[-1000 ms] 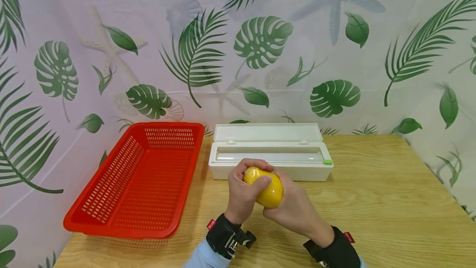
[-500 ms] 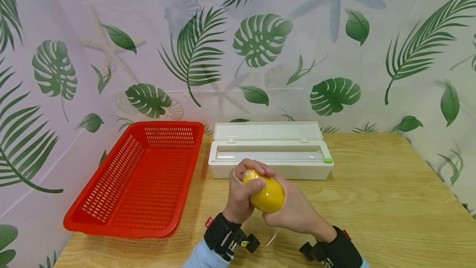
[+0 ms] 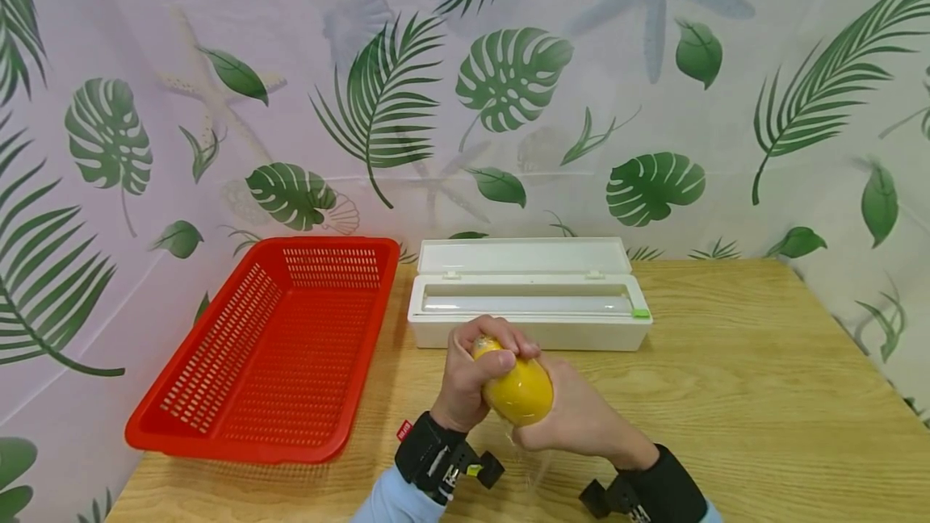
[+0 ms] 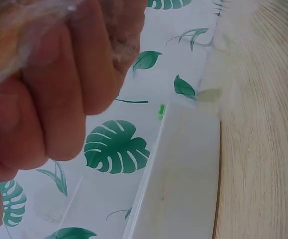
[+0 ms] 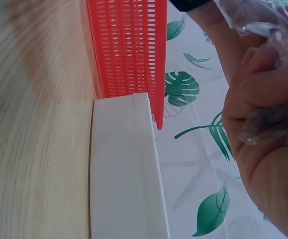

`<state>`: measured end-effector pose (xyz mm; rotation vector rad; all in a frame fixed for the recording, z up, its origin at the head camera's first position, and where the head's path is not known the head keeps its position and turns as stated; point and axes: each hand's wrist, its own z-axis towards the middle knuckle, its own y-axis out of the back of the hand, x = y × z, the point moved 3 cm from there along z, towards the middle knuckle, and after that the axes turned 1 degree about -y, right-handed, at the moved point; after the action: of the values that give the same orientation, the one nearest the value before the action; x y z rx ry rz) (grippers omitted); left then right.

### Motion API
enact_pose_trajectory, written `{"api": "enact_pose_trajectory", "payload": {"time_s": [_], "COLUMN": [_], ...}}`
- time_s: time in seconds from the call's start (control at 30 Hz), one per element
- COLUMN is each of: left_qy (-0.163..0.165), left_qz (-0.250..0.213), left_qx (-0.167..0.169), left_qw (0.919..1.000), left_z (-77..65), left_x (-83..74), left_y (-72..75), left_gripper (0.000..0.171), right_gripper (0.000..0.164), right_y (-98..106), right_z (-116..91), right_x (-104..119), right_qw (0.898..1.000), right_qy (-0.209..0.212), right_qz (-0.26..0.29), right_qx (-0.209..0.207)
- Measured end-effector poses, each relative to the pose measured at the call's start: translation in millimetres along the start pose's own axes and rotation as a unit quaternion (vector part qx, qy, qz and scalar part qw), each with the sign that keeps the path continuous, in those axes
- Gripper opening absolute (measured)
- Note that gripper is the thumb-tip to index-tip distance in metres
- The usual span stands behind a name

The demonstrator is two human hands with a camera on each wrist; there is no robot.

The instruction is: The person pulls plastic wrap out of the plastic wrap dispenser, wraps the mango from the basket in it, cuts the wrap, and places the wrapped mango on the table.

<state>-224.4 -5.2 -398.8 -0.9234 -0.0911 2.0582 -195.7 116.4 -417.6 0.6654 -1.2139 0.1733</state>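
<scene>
A yellow oval fruit (image 3: 519,395), glossy under clear plastic wrap, is held between both hands above the table. My left hand (image 3: 462,384) curls over its upper left side, thumb laid across the front. From the right and below, my right hand (image 3: 581,416) grips the fruit. Loose clear wrap (image 3: 536,466) hangs faintly beneath the hands. Crinkled plastic wrap (image 5: 278,22) shows by the fingers in the right wrist view. In the left wrist view, curled fingers (image 4: 54,94) lie close to the wrapped surface, which is mostly cut off by the frame.
Behind the hands stands a white cling-film dispenser (image 3: 538,335) with its lid (image 3: 523,257) raised and a film roll (image 3: 526,303) inside. A red perforated basket (image 3: 353,394) sits at left on the wooden table (image 3: 741,394). A leaf-printed cloth (image 3: 552,192) hangs behind.
The hands have turned the fruit to a steeper tilt and sunk slightly. Fingers of my left hand have closed further over its top. Loose wrap now shows below the hands.
</scene>
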Motion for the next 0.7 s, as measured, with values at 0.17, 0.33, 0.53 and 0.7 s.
{"api": "enact_pose_trajectory", "payload": {"time_s": [0.17, 0.33, 0.53, 0.7], "left_qy": [0.012, 0.027, 0.059, 0.065], "left_qz": [-0.02, -0.043, -0.083, -0.084], "left_qx": [0.02, 0.055, 0.118, 0.124], "left_qw": [0.9995, 0.9972, 0.9878, 0.9866], "left_z": [0.7, 1.5, 2.5, 6.1], "left_x": [-0.7, -3.1, -5.2, -10.1], "left_y": [-0.5, -2.8, -8.3, -14.2], "left_gripper": [0.022, 0.015, 0.022, 0.028], "right_gripper": [0.048, 0.053, 0.058, 0.06], "right_y": [-0.1, -3.9, -10.5, -17.9], "right_z": [-1.9, -4.7, -6.8, -4.2], "right_x": [-3.0, -5.0, -7.4, -10.0], "right_qw": [0.998, 0.987, 0.953, 0.916], "right_qy": [-0.006, -0.006, 0.026, 0.035], "right_qz": [0.051, 0.134, 0.257, 0.342], "right_qx": [0.035, 0.084, 0.156, 0.209]}}
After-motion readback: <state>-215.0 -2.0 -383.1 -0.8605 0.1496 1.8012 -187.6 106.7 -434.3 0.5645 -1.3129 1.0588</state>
